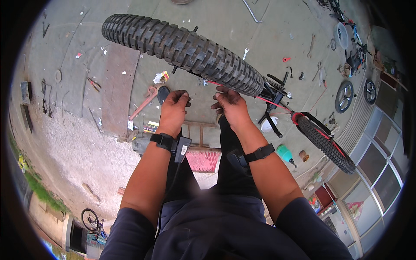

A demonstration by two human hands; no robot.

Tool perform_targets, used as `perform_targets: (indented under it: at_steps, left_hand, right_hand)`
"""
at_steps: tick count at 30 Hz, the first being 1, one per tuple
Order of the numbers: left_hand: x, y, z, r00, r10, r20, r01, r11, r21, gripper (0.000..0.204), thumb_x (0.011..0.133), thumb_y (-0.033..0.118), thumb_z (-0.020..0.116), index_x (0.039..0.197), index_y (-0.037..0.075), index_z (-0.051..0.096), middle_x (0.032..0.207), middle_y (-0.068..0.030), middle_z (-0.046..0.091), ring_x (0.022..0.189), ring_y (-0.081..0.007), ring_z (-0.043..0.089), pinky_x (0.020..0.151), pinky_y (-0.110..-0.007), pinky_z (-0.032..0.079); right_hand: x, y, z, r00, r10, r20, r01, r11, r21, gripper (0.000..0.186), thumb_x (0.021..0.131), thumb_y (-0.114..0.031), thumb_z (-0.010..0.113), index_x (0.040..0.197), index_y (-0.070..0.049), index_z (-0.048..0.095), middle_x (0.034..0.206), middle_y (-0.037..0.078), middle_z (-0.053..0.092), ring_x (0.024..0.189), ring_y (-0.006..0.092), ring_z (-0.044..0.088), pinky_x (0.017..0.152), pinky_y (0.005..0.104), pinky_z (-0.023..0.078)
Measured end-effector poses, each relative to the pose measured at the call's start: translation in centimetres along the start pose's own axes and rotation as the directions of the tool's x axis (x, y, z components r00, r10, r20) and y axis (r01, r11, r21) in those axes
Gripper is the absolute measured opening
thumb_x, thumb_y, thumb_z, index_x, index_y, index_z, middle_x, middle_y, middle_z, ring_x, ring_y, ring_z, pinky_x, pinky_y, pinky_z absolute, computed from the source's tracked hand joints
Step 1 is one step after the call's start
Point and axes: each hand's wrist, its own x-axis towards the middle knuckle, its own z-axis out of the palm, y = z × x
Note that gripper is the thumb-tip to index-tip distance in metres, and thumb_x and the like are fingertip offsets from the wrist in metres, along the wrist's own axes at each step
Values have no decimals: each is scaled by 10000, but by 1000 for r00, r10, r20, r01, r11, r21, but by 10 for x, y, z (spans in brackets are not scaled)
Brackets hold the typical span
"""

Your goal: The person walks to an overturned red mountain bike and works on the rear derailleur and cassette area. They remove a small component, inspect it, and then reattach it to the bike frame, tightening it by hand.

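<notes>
Head camera view: a person's two bare hands are below a knobby black bicycle tire [186,47], which slants across the upper middle, part of a black-and-red bicycle [277,100] on a grey-green ground sheet [86,43]. The left hand [175,104] is curled, thumb against index finger; whether it pinches anything cannot be told. The right hand [229,104] has loosely bent, parted fingers close beneath the tire; contact is unclear. Pliers [94,84] lie just off the left edge of a brown board [119,86]. A wrench [246,53] lies beyond the tire.
</notes>
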Motion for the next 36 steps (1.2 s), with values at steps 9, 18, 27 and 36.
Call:
perform_targets:
  at_steps: [9, 18, 27, 36]
  left_hand:
    - [-48, 5, -119, 994, 24, -110, -8, 988, 151, 227, 991, 187, 647, 1128, 6, 652, 956, -29, 674, 812, -113, 596, 726, -271, 481]
    - [-100, 27, -218, 992, -5, -129, 43, 955, 295, 209, 991, 193, 648, 1102, 16, 651, 921, -41, 675, 770, -119, 617, 664, -275, 481]
    - [-139, 39, -232, 989, -41, -142, 93, 920, 380, 221, 999, 223, 630, 1134, 48, 637, 942, -30, 694, 783, -117, 644, 635, -284, 476]
    - [-173, 78, -212, 982, -11, -188, 88, 910, 406, 279, 1006, 253, 621, 1194, 47, 617, 1006, -58, 701, 825, -146, 667, 675, -304, 497]
  right_hand:
    - [-52, 24, -43, 998, -26, 62, 48, 925, -377, 348, 978, -201, 687, 1269, -31, 599, 993, 55, 691, 775, 130, 676, 642, 274, 518]
    - [-120, 32, -75, 992, -72, -108, 9, 872, -489, 377, 968, -214, 690, 1289, -41, 594, 987, 73, 683, 794, 165, 692, 679, 313, 535]
    - [-163, 23, -61, 982, 96, -162, -140, 948, -286, 358, 970, -202, 693, 1283, -54, 600, 1000, 57, 686, 812, 162, 694, 680, 309, 538]
    - [-161, 23, -77, 985, 142, -97, -163, 953, -256, 354, 978, -203, 684, 1288, -56, 596, 1020, 67, 691, 822, 169, 701, 688, 322, 558]
